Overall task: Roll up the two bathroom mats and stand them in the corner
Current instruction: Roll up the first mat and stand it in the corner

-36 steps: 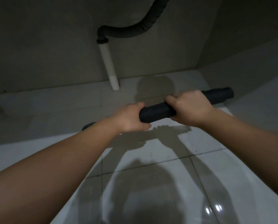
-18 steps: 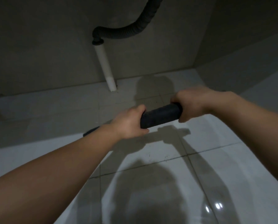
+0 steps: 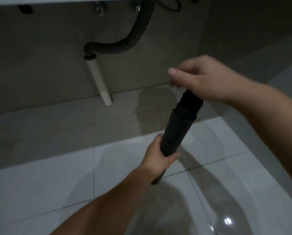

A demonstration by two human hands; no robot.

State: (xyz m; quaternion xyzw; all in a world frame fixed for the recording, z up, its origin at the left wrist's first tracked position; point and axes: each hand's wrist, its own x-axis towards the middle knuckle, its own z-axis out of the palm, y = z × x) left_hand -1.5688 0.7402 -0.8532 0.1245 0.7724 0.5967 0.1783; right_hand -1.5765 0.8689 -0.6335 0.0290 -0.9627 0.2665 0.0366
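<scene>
Now, the left hand (image 3: 158, 156) is wrapped round the low part of the rolled mat (image 3: 175, 131), which is held nearly upright above the floor (image 3: 57, 184). It looks soft and light, with inner layers poking out, so a middle grip is best. Whether its top is held by the right hand (image 3: 201, 80) cannot be told.

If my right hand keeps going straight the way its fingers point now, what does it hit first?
The right hand points left, above the rolled mat. The way looks free nearby; first in line is probably the white drain pipe, or the wall behind it. Depth is unclear.
</scene>
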